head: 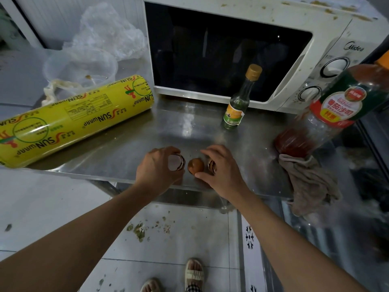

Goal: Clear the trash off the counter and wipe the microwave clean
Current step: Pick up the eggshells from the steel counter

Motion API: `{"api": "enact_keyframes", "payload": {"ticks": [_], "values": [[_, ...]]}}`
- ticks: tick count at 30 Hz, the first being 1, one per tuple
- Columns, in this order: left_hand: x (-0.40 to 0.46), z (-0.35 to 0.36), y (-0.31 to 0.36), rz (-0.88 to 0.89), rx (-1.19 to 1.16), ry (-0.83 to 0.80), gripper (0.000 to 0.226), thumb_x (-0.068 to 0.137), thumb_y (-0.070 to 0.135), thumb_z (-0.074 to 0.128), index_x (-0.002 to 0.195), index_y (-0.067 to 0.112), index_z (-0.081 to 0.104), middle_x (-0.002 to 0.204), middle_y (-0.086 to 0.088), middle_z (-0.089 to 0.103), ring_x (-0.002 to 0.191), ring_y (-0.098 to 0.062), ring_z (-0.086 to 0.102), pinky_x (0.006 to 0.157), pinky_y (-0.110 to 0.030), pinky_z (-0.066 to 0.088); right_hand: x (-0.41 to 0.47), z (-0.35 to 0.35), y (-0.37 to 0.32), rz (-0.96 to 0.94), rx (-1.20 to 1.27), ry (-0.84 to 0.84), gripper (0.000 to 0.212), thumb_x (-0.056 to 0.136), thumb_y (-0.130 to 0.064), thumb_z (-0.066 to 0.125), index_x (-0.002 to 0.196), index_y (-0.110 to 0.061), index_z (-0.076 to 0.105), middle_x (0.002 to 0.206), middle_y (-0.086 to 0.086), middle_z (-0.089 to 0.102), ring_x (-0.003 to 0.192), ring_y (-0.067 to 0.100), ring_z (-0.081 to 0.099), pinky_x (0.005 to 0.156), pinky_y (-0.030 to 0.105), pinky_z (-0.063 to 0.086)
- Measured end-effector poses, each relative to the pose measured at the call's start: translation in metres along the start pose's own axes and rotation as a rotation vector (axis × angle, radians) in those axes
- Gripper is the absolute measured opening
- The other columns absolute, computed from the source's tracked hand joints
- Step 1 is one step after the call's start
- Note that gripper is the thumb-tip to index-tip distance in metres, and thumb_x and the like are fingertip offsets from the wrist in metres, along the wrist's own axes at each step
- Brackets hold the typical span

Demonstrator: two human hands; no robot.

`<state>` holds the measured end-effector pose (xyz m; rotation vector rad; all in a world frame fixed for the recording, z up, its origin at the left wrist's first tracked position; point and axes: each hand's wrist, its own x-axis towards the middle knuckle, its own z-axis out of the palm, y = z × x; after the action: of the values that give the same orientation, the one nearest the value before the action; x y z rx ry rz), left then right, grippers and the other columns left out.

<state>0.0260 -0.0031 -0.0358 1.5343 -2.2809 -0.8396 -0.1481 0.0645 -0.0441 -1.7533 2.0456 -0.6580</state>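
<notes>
Near the front edge of the steel counter [130, 148] lie brown eggshell pieces. My left hand [156, 169] is closed around a stack of shell halves [176, 162]. A whole-looking brown shell [195, 165] lies between my hands. My right hand [221, 171] curls over another shell piece [212, 165], thumb beside the brown shell. Behind stands the white microwave [242, 49], door closed, with food spatter on its top and control panel. A grey rag [309, 182] hangs over the counter's right front edge.
A yellow cling-wrap roll [73, 119] lies at the left, with a clear plastic tub [80, 68] and crumpled plastic bag [109, 32] behind it. A small glass bottle [240, 100] stands before the microwave. A big sauce bottle [328, 110] stands right. Crumbs litter the floor [147, 228].
</notes>
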Motion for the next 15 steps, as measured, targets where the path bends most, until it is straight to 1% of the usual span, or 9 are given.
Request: {"api": "enact_keyframes", "payload": {"ticks": [2,5,10,15], "values": [[0.0,0.0,-0.001,0.005,0.001,0.0,0.051,0.072,0.035,0.077,0.118,0.026,0.058,0.114,0.0,0.065,0.102,-0.018,0.058,0.084,-0.034,0.05,-0.001,0.003,-0.001,-0.006,0.011,-0.009,0.063,0.069,-0.034,0.08,0.125,-0.018,0.055,0.126,-0.003,0.045,0.119,0.014,0.041,0.094,0.02,0.034],[0.001,-0.001,-0.003,0.007,0.004,0.009,0.051,0.071,0.035,0.077,0.118,0.026,0.058,0.114,0.0,0.065,0.102,-0.018,0.059,0.084,-0.036,0.051,0.001,0.007,-0.003,-0.036,-0.028,0.013,0.064,0.066,-0.038,0.081,0.122,-0.019,0.058,0.123,-0.002,0.049,0.117,0.015,0.041,0.097,0.027,0.038],[0.0,-0.001,-0.007,-0.004,0.019,0.015,0.052,0.071,0.037,0.078,0.118,0.028,0.058,0.114,0.001,0.065,0.101,-0.018,0.058,0.082,-0.034,0.05,0.005,0.013,-0.004,-0.059,-0.068,0.042,0.06,0.064,-0.043,0.08,0.116,-0.021,0.062,0.117,-0.001,0.054,0.111,0.017,0.044,0.093,0.028,0.036],[0.0,-0.002,-0.009,-0.004,0.027,0.014,0.051,0.071,0.036,0.077,0.118,0.026,0.058,0.114,0.0,0.064,0.102,-0.019,0.058,0.083,-0.036,0.051,0.006,0.016,-0.005,-0.061,-0.057,0.031,0.052,0.067,-0.039,0.08,0.113,-0.02,0.065,0.112,-0.001,0.055,0.108,0.018,0.044,0.092,0.03,0.037]]}}
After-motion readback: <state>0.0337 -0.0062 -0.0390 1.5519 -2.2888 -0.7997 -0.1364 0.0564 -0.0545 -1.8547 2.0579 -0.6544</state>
